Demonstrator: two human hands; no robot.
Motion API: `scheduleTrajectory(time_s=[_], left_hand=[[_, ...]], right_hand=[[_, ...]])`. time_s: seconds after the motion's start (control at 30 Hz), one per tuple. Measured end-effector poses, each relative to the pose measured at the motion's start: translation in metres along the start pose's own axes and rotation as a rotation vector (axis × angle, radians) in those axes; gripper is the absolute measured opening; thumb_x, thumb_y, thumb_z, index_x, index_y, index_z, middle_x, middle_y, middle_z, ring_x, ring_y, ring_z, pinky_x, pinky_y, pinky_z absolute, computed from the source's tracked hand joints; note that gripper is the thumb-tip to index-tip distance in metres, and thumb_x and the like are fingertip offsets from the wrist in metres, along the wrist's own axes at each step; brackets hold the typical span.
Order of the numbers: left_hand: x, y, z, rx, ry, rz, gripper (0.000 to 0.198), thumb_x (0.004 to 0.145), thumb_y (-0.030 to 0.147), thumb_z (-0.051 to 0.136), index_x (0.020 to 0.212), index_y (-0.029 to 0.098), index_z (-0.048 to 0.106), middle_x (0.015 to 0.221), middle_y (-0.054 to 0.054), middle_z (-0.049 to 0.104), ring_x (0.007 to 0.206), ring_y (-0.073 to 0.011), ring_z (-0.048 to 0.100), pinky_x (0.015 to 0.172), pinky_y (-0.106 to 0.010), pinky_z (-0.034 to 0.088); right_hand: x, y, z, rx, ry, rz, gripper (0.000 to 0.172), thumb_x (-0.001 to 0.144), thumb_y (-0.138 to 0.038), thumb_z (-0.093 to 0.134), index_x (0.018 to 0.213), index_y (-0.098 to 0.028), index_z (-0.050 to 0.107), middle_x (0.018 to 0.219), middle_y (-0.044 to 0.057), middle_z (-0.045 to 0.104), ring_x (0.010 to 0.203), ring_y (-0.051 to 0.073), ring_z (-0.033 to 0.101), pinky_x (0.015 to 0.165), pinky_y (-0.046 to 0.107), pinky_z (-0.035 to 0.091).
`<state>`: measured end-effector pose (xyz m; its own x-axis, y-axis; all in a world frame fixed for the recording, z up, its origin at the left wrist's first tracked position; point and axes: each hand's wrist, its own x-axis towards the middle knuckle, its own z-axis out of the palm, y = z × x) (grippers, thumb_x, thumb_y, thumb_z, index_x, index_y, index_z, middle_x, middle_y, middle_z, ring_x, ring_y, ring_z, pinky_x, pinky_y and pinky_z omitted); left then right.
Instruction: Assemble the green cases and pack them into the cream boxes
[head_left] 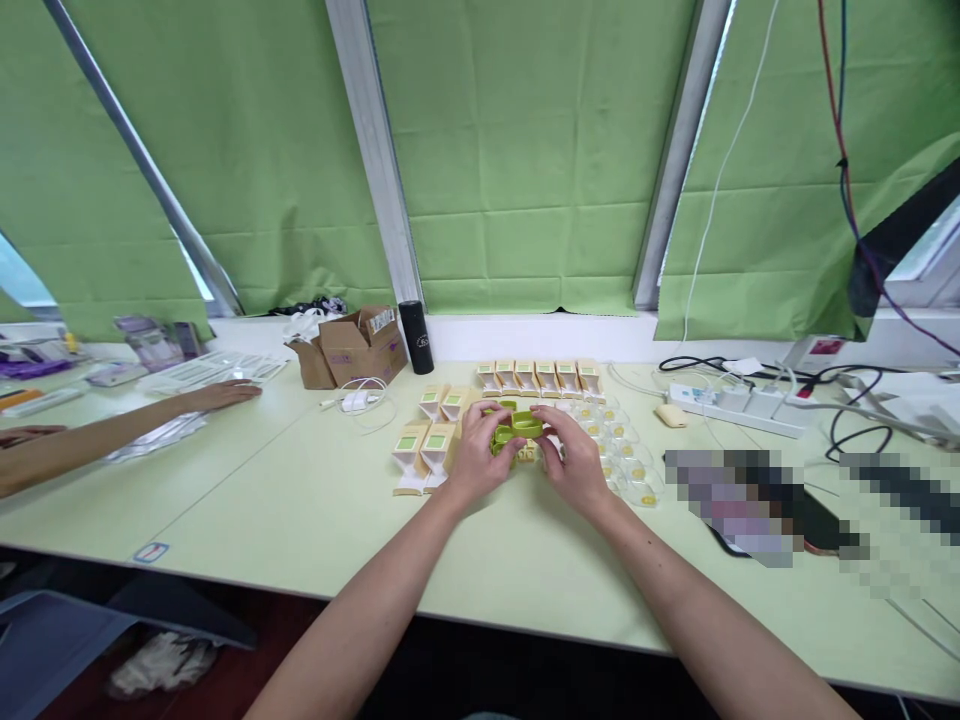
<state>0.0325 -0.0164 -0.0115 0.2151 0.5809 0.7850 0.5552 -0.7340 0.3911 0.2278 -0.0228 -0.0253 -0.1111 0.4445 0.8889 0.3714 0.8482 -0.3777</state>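
Note:
Both my hands are together over the middle of the table. My left hand point(481, 458) is closed, thumb and fingers around a small olive-green round piece point(503, 437). With its fingertips my right hand point(576, 458) grips a shallow olive-green round piece point(527, 425) like a cup or lid, right beside the other. More green pieces lie partly hidden behind them. Small cream boxes point(436, 442) with green labels stand left of my left hand. A row of similar boxes point(538, 379) is behind. Right of my right hand lie clear round plastic pieces point(632, 470) with yellow centres.
An open cardboard box point(365, 350) and a black bottle point(416, 338) stand at the back left. A white charger point(358, 400) lies before them. A power strip point(735, 410) with cables and blurred phones point(750, 505) are on the right. Another person's arm point(127, 430) reaches in from the left.

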Motion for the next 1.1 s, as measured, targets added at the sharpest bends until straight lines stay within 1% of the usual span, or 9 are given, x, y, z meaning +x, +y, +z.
scheduleTrajectory(time_s=[0.1,0.17,0.3,0.4,0.6,0.7,0.8,0.93,1.1], left_hand=[[0.002,-0.001,-0.001,0.053,0.033,0.051,0.032,0.101,0.047,0.065,0.116,0.02,0.073,0.109,-0.013,0.07,0.121,-0.0318,0.061,0.105,-0.052,0.051],[0.003,-0.001,-0.002,0.065,0.051,0.066,0.029,0.101,0.043,0.066,0.117,0.02,0.072,0.103,-0.011,0.073,0.122,-0.0321,0.059,0.106,-0.052,0.049],[0.004,0.005,-0.004,0.036,0.058,0.048,0.038,0.1,0.032,0.066,0.136,0.02,0.064,0.11,-0.011,0.072,0.128,-0.0303,0.056,0.107,-0.048,0.05],[0.004,0.009,-0.004,0.034,0.061,0.076,0.042,0.099,0.024,0.066,0.141,0.022,0.06,0.117,-0.01,0.072,0.132,-0.0301,0.053,0.109,-0.049,0.05],[0.004,0.01,-0.005,0.049,0.093,0.143,0.046,0.097,0.018,0.067,0.143,0.024,0.06,0.126,-0.01,0.074,0.133,-0.0315,0.049,0.11,-0.053,0.048],[0.004,0.01,-0.005,0.051,0.086,0.16,0.045,0.096,0.019,0.068,0.14,0.024,0.063,0.126,-0.011,0.074,0.132,-0.0327,0.049,0.11,-0.056,0.048],[0.004,0.01,-0.005,0.061,0.068,0.164,0.042,0.095,0.02,0.069,0.136,0.024,0.066,0.124,-0.011,0.074,0.132,-0.0339,0.05,0.11,-0.059,0.047],[0.004,0.009,-0.005,0.064,0.065,0.147,0.039,0.095,0.022,0.07,0.134,0.024,0.069,0.123,-0.011,0.075,0.131,-0.0339,0.05,0.11,-0.058,0.048],[0.004,0.006,-0.004,0.04,0.087,0.126,0.039,0.096,0.029,0.073,0.135,0.023,0.069,0.12,-0.011,0.075,0.13,-0.0332,0.05,0.109,-0.056,0.049]], right_hand=[[0.002,-0.002,-0.001,0.029,-0.015,0.087,0.029,0.103,-0.021,0.055,0.13,-0.027,0.066,0.121,0.01,0.076,0.107,0.025,0.074,0.088,0.042,0.067],[0.004,-0.004,-0.001,0.092,-0.012,0.18,0.025,0.103,-0.026,0.057,0.126,-0.026,0.068,0.116,0.009,0.076,0.1,0.023,0.074,0.082,0.039,0.067],[0.006,-0.007,0.0,0.233,-0.005,0.352,0.026,0.101,-0.031,0.06,0.125,-0.025,0.069,0.111,0.007,0.077,0.093,0.022,0.075,0.077,0.036,0.067],[0.007,-0.007,-0.001,0.259,-0.025,0.422,0.028,0.099,-0.034,0.063,0.124,-0.024,0.071,0.107,0.007,0.078,0.089,0.022,0.075,0.079,0.037,0.066],[0.007,-0.008,-0.001,0.246,-0.023,0.486,0.037,0.095,-0.036,0.066,0.129,-0.024,0.072,0.097,0.006,0.08,0.079,0.021,0.075,0.078,0.037,0.063],[0.005,-0.006,0.0,0.251,-0.026,0.502,0.04,0.095,-0.037,0.065,0.132,-0.024,0.072,0.093,0.005,0.08,0.076,0.021,0.075,0.076,0.036,0.062],[0.005,-0.006,-0.001,0.268,-0.026,0.515,0.038,0.095,-0.038,0.065,0.13,-0.024,0.074,0.092,0.005,0.08,0.075,0.02,0.075,0.074,0.035,0.062],[0.007,-0.007,-0.003,0.27,-0.046,0.5,0.039,0.094,-0.038,0.067,0.13,-0.024,0.074,0.096,0.006,0.079,0.077,0.02,0.073,0.072,0.034,0.062],[0.008,-0.01,-0.003,0.295,-0.098,0.461,0.053,0.087,-0.028,0.07,0.141,-0.025,0.067,0.104,0.006,0.076,0.085,0.02,0.071,0.073,0.033,0.062]])
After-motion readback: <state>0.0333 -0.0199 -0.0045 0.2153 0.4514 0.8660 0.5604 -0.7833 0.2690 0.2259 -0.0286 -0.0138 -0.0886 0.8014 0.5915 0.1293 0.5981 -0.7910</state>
